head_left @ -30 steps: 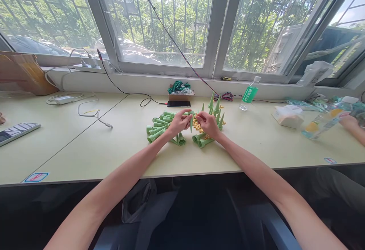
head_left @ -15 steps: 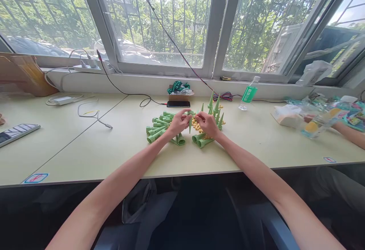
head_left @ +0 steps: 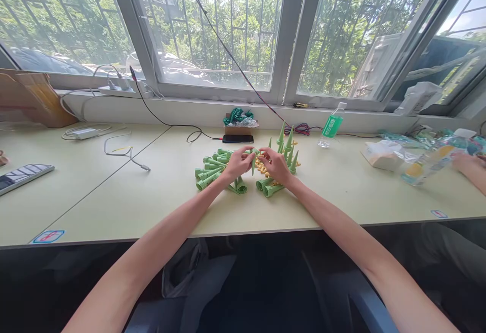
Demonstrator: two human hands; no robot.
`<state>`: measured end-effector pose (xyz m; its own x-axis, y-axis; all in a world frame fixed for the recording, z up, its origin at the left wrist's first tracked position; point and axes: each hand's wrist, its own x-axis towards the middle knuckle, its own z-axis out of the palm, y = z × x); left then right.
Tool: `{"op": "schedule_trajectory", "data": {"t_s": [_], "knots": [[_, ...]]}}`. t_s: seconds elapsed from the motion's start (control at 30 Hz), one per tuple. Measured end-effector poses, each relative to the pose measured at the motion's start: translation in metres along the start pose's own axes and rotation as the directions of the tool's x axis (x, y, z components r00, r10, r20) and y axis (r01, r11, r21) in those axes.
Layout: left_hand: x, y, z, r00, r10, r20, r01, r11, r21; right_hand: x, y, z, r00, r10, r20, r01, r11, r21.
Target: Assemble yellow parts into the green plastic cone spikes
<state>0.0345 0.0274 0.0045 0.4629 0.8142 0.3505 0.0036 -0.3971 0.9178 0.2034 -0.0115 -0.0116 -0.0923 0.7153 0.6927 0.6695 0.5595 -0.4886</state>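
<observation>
My left hand (head_left: 237,163) is closed around a green plastic cone spike (head_left: 253,161), held point down above the table. My right hand (head_left: 276,166) is pinched close beside it at the cone's wide end; what its fingertips hold is too small to name. Under and behind my hands lies a scatter of small yellow pieces (head_left: 261,166). A pile of green cones (head_left: 210,169) lies flat to the left. Several more cones (head_left: 286,143) stand upright behind my right hand, and two lie in front of it (head_left: 268,187).
A black phone (head_left: 238,138) and a small box with green wrapping (head_left: 238,118) sit near the window sill. A green-labelled bottle (head_left: 331,124) stands to the right. Another person's hand (head_left: 466,163) works at the far right among bags and bottles. Cables (head_left: 125,151) trail at left.
My hands stay almost still on the cone, with only small finger movements. The other person's hand at the far right has shifted about with its bottle.
</observation>
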Motion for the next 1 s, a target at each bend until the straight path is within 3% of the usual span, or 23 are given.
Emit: {"op": "schedule_trajectory", "data": {"t_s": [0.27, 0.53, 1.0], "knots": [[-0.0001, -0.0057, -0.0014, 1.0, -0.012, 0.014, 0.011, 0.998, 0.068, -0.0012, 0.008, 0.0022, 0.999, 0.012, 0.034, -0.011, 0.999, -0.04], [-0.0033, -0.006, -0.0038, 0.991, 0.117, 0.059, -0.129, 0.949, 0.287, -0.0017, 0.008, 0.0005, 0.995, 0.065, 0.081, -0.059, 0.996, -0.071], [-0.0044, -0.0038, -0.0051, 0.964, 0.247, 0.101, -0.267, 0.877, 0.401, -0.002, 0.0066, -0.0004, 0.994, -0.044, 0.102, 0.05, 0.997, -0.063]]}}
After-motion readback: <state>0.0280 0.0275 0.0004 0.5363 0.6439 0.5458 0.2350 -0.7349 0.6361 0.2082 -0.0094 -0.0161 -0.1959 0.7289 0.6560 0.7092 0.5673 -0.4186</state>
